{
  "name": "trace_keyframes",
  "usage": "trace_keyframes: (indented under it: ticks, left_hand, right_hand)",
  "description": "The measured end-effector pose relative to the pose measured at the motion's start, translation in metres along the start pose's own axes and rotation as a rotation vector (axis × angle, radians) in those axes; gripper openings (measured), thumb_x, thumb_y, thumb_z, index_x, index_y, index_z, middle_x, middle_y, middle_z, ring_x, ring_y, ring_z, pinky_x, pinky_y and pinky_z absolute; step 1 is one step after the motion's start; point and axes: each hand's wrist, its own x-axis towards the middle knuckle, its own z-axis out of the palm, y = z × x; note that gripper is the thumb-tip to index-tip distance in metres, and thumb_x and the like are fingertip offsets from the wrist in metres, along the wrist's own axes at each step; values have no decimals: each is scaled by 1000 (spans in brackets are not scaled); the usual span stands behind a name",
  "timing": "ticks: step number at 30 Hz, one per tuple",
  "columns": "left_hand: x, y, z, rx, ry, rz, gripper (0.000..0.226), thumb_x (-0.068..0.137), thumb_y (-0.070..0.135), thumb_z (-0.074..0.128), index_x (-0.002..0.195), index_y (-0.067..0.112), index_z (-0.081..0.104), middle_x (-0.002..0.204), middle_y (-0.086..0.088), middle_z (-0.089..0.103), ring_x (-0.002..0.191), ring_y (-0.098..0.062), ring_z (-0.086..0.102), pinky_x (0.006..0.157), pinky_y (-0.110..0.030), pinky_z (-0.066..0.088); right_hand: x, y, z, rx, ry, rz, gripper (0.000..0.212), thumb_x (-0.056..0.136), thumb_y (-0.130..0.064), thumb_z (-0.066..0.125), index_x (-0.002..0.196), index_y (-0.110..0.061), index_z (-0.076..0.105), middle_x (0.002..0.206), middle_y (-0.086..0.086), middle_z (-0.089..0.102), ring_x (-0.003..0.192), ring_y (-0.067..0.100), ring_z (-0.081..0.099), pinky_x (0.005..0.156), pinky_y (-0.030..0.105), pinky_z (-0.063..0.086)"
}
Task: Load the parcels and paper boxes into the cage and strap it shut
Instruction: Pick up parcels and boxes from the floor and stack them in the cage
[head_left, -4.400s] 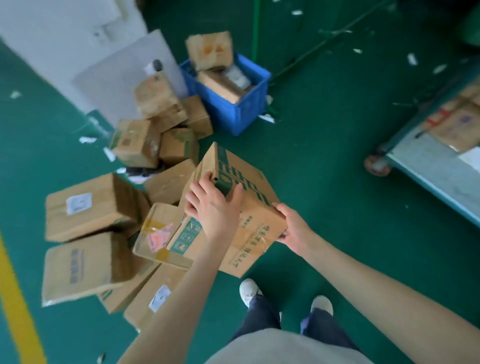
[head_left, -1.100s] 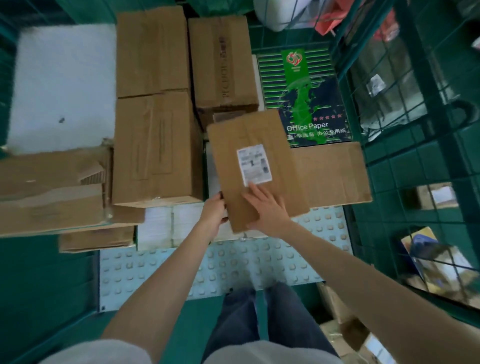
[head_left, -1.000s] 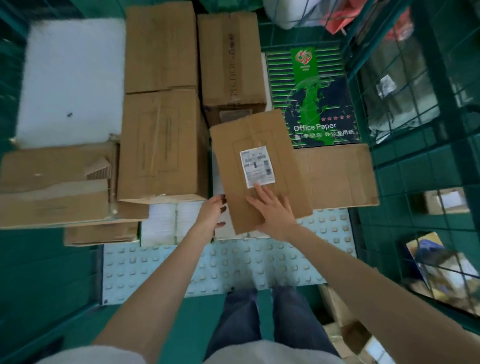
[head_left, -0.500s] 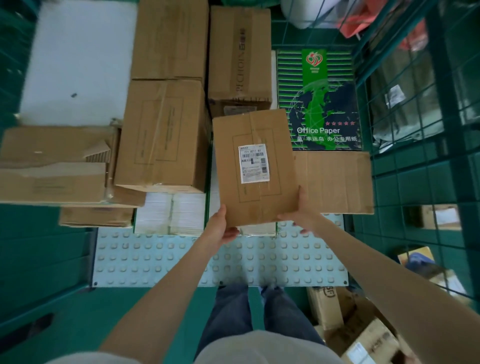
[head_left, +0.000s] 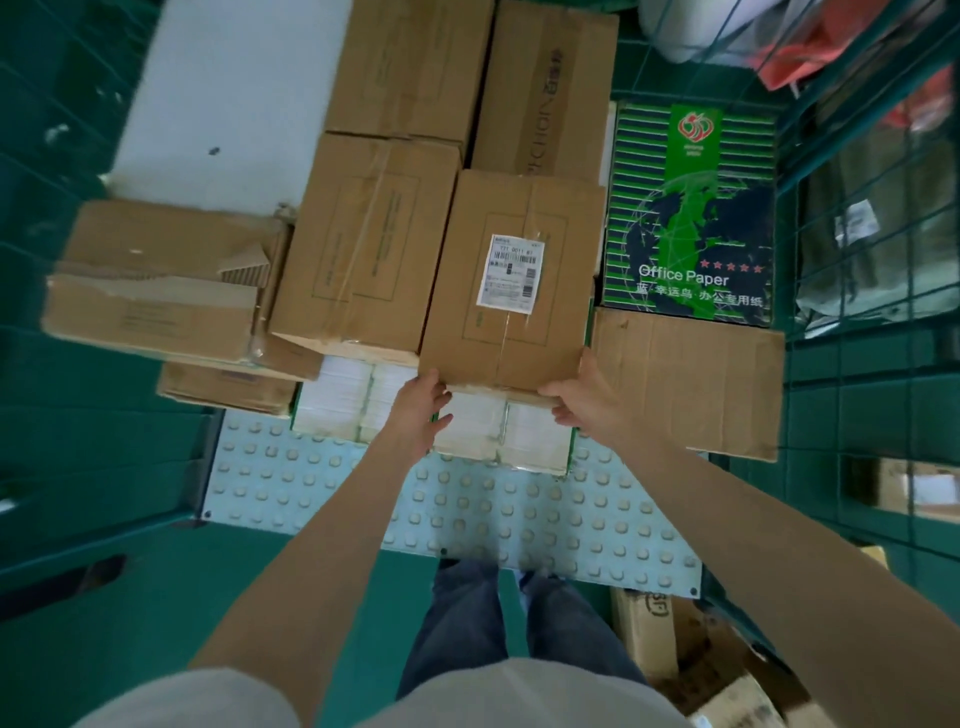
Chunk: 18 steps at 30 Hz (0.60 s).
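Note:
A brown parcel with a white shipping label (head_left: 514, 291) lies in the green mesh cage (head_left: 857, 364), on top of white paper reams (head_left: 498, 431). It sits between a taped brown box (head_left: 363, 249) and a green Office Paper box (head_left: 691, 208). My left hand (head_left: 421, 405) holds the parcel's near left corner with its fingers curled under the edge. At the near right corner my right hand (head_left: 582, 395) grips it, thumb on the edge.
More brown boxes (head_left: 156, 291) and a white slab (head_left: 223, 93) fill the cage's left and back. A flat cardboard sheet (head_left: 691, 379) lies to the right. The studded floor plate (head_left: 519, 519) is in front. Loose boxes (head_left: 675, 649) lie by my feet.
The labelled parcel has been turned straight and slid deeper between its neighbours. My hands moved from its top and side to its near corners.

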Motion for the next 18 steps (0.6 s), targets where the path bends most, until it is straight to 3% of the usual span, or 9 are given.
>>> trace_keyframes:
  ticks: [2, 4, 6, 8, 11, 14, 18]
  left_hand:
    - [-7, 0, -2, 24, 23, 2, 51, 105, 34, 44, 148, 7, 38, 144, -8, 48, 132, -25, 49, 106, -41, 43]
    - [-15, -1, -3, 0, 43, 27, 53, 104, 35, 48, 148, 8, 38, 146, -10, 48, 130, -26, 51, 104, -39, 45]
    - [-30, -2, -3, -63, 49, 86, 52, 103, 35, 49, 147, 10, 41, 145, -10, 51, 126, -25, 54, 101, -38, 46]
    - [-47, 0, -2, -106, 56, 162, 48, 103, 33, 48, 145, 9, 44, 141, -8, 54, 124, -24, 55, 102, -38, 46]
    - [-80, -1, -13, -148, 109, 288, 41, 105, 28, 46, 139, 6, 48, 133, -7, 58, 121, -22, 57, 101, -37, 46]
    - [-109, -16, -41, -217, 199, 355, 29, 104, 26, 48, 125, 9, 57, 124, -5, 63, 115, -20, 61, 97, -35, 47]
    - [-140, -49, -88, -331, 301, 380, 34, 104, 25, 48, 130, 7, 57, 119, -4, 67, 106, -17, 64, 91, -32, 50]
  right_hand:
    - [0, 3, -3, -31, 18, 5, 71, 91, -14, 65, 149, -19, 24, 108, 6, 55, 92, 22, 54, 68, 29, 49]
    - [-6, 6, -9, -70, 40, -6, 63, 89, -15, 65, 145, -11, 37, 111, 5, 59, 98, 21, 56, 64, 26, 44]
    - [-15, 6, -14, -122, 69, -17, 53, 88, -16, 65, 137, -5, 49, 112, 7, 60, 98, 23, 59, 69, 29, 48]
    - [-24, 1, -18, -180, 108, -60, 42, 89, -15, 62, 126, 3, 57, 95, 7, 56, 87, 21, 54, 78, 34, 49]
    - [-51, -10, -12, -229, 106, -142, 21, 92, -16, 60, 109, -4, 63, 88, 7, 57, 83, 19, 55, 77, 30, 44]
    - [-81, -17, 12, -191, -39, -191, 38, 94, -19, 64, 123, 4, 60, 120, 21, 64, 111, 31, 62, 101, 40, 48]
    - [-110, -15, 53, -173, -249, -213, 36, 97, -23, 61, 128, -6, 55, 118, 13, 66, 104, 22, 61, 103, 37, 47]
